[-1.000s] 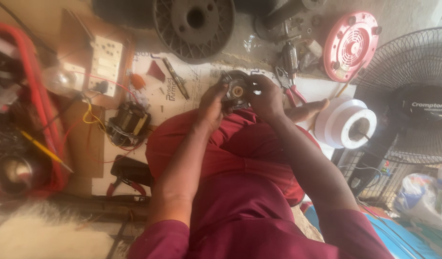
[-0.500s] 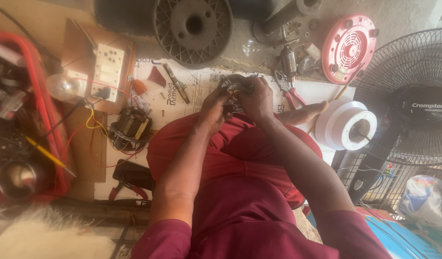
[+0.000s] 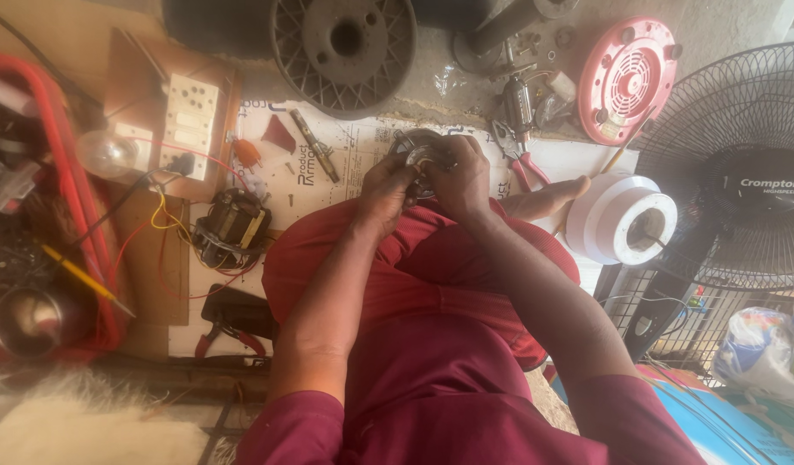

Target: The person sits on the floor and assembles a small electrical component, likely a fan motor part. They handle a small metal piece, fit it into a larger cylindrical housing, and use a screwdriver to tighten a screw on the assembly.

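Both hands wrapped round a small round metal motor part point(image 3: 421, 155), held just above the knees over the printed cardboard sheet point(image 3: 362, 151) on the floor. Left hand point(image 3: 386, 191) curled on its left side, fingers bent and gripping. Right hand point(image 3: 461, 176) clamped over the top and right side, knuckles up. Shiny ring and dark middle showing between the fingers, rest of the part buried under them, so hard to say what exactly.

Around that, on the cardboard: red-handled pliers point(image 3: 524, 164) just right of the hands, a slim screwdriver point(image 3: 315, 145) and a red wedge-shaped scrap point(image 3: 279, 135) to the left. Wound motor core point(image 3: 231, 228) with copper coils and loose red and yellow wires near the sheet's left edge. White plastic round housing point(image 3: 619, 220) off the right edge, hollow in the middle, with a bare foot point(image 3: 547, 196) touching it.

Farther out: dark ribbed round casting point(image 3: 343, 47) at the top, cut off by the frame. Red vented plastic cover point(image 3: 625, 79) top right. Black wire fan guard point(image 3: 737, 172) at the right, partly out of frame. White switchboard point(image 3: 186, 116) on a wood panel plus a clear bulb point(image 3: 107, 153) at the left. Red crate point(image 3: 35, 207) of jumbled bits at the far left, contents too cluttered to make out.
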